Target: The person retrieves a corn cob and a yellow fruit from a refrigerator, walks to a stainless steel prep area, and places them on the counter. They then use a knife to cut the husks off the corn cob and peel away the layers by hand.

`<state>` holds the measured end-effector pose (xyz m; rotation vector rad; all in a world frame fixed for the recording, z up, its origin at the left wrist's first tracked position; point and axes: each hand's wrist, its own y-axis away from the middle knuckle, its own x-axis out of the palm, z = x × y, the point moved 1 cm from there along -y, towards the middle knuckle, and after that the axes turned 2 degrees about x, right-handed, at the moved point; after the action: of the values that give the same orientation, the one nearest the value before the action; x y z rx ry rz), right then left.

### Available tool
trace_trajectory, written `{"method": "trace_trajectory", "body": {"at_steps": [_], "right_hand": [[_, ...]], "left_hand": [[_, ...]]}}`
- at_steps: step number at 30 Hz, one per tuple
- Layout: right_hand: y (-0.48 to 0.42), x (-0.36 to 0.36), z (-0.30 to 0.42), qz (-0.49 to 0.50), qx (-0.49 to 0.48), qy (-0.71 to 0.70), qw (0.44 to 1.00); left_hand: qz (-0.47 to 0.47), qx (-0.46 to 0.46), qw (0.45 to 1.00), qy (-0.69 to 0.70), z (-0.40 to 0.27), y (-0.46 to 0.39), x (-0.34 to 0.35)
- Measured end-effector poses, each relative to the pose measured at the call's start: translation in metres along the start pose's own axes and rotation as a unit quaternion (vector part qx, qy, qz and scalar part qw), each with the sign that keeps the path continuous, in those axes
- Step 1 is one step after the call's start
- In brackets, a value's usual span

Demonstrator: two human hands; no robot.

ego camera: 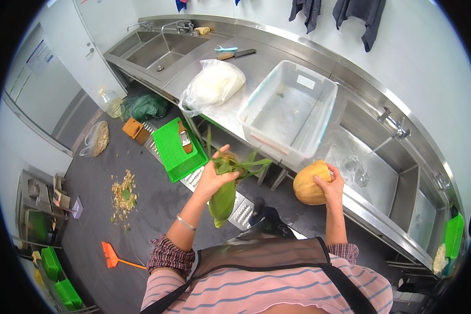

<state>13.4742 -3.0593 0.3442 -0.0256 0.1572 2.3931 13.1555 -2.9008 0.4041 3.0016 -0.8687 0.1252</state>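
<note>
My left hand point(216, 176) grips an ear of corn in its green husk point(223, 204); its loose leaves stick out to the right over my fingers. In my right hand point(333, 184) is a large piece of yellow-orange squash point(309, 184), held near the front edge of the steel counter. Its cut face is turned away from my view. Between and beyond my hands, a translucent plastic tub point(284, 110) stands on the counter with a few green scraps on its bottom.
Water runs from a tap point(394, 125) into the right sink point(371, 168). A filled plastic bag point(216, 82), a knife point(236, 54) and a light-blue peeler point(225, 48) lie on the counter. Below, an upturned green basket point(176, 145) bears a grater point(185, 137). Scraps point(125, 194) and an orange broom point(112, 255) are on the floor.
</note>
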Motion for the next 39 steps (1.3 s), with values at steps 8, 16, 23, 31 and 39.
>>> {"method": "trace_trajectory", "body": {"at_steps": [8, 16, 23, 31, 39], "right_hand": [[-0.126, 0.090, 0.028, 0.003, 0.032, -0.022, 0.999], [-0.312, 0.138, 0.075, -0.109, -0.051, -0.023, 0.992], [-0.394, 0.143, 0.048, -0.237, -0.147, 0.220, 0.935], [-0.461, 0.165, 0.056, -0.289, -0.129, 0.345, 0.884], [-0.547, 0.150, 0.026, -0.274, -0.157, 0.308, 0.898]], "left_hand": [[0.044, 0.003, 0.994, -0.103, 0.068, -0.191, -0.030], [-0.004, -0.076, 0.996, 0.038, 0.026, -0.323, -0.059], [-0.027, -0.207, 0.978, -0.015, 0.075, -0.315, -0.146], [0.014, -0.163, 0.958, -0.235, 0.113, -0.388, -0.207], [-0.037, -0.171, 0.970, -0.171, 0.100, -0.494, -0.241]]}}
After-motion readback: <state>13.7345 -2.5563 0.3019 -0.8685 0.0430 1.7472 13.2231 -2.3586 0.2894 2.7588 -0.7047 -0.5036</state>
